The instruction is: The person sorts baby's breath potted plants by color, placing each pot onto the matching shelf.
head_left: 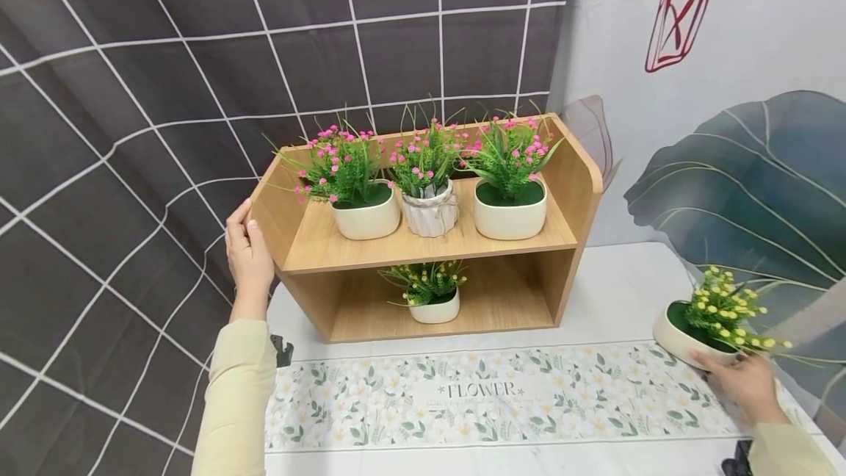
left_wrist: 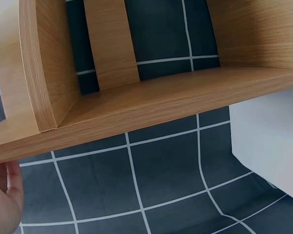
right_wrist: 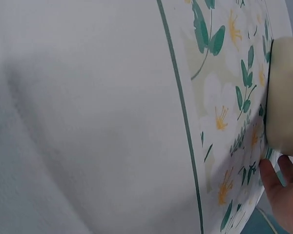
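Observation:
My left hand (head_left: 250, 255) rests against the outer left side of a two-tier wooden shelf (head_left: 429, 261); in the left wrist view its fingers (left_wrist: 12, 180) touch the panel. At the right, my right hand (head_left: 747, 384) holds a cream pot with yellow artificial flowers (head_left: 694, 336) by its near side. That pot tilts a little, at the right end of the floral runner. In the right wrist view, fingertips (right_wrist: 267, 170) meet the pot (right_wrist: 285, 97) at its edge. The far fingers are partly hidden.
On the upper tier stand three pink-flowered plants: a left cream pot (head_left: 366, 219), a middle whitish pot (head_left: 431, 213) and a right cream pot (head_left: 510, 217). Another yellow-flowered pot (head_left: 435, 310) sits on the lower tier. A floral runner (head_left: 489, 413) crosses the white table.

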Available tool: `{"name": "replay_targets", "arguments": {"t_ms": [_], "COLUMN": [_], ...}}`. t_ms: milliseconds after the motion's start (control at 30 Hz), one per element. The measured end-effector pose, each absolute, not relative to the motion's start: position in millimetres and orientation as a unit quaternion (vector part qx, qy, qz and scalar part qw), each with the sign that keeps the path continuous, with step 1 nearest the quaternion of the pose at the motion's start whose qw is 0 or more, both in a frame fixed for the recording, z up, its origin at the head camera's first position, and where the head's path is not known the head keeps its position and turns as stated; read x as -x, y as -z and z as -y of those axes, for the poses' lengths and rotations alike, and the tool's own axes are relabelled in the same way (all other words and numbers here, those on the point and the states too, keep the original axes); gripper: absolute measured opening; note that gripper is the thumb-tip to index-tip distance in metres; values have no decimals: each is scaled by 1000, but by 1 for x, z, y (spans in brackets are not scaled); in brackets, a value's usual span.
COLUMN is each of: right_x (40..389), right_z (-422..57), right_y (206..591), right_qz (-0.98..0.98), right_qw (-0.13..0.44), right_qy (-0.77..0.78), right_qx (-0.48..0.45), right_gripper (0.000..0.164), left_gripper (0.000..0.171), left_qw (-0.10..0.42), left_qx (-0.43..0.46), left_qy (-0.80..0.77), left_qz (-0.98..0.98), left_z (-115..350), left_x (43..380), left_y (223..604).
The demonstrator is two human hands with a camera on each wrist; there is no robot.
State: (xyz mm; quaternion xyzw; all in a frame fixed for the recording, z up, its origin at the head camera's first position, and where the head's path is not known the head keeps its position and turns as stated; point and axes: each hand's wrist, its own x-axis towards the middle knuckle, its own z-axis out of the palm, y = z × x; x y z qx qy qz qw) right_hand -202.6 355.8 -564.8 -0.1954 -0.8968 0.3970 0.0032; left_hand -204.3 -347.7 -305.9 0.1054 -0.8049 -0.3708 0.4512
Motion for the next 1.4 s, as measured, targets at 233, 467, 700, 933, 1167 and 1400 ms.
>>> {"name": "replay_targets", "arguments": {"t_ms": [233, 467, 700, 933, 1167, 1400], "right_x": [200, 201, 198, 192, 186, 182], "right_z": [-350, -340, -334, -327, -318, -305], "right_y": [570, 579, 576, 578, 575, 569], "right_qz": [901, 875, 876, 887, 895, 902], "right_qw": [15, 61, 38, 29, 20, -4], "right_qy": [-393, -443, -444, -433, -421, -406], "right_qx": [182, 183, 184, 159, 144, 149], "right_gripper": [90, 93, 95, 96, 88, 90], "left_gripper": [35, 35, 35, 34, 34, 35], "left_qw": [446, 447, 444, 450, 447, 452], "left_qx": [-102, -101, -105, -112, -112, -108], "left_qy": [366, 365, 366, 366, 370, 366], "left_qz": [810, 810, 811, 807, 807, 806], "left_z": [348, 348, 347, 348, 348, 348], "left_x": [204, 204, 204, 203, 203, 205], "left_y": [308, 309, 308, 308, 308, 309]}}
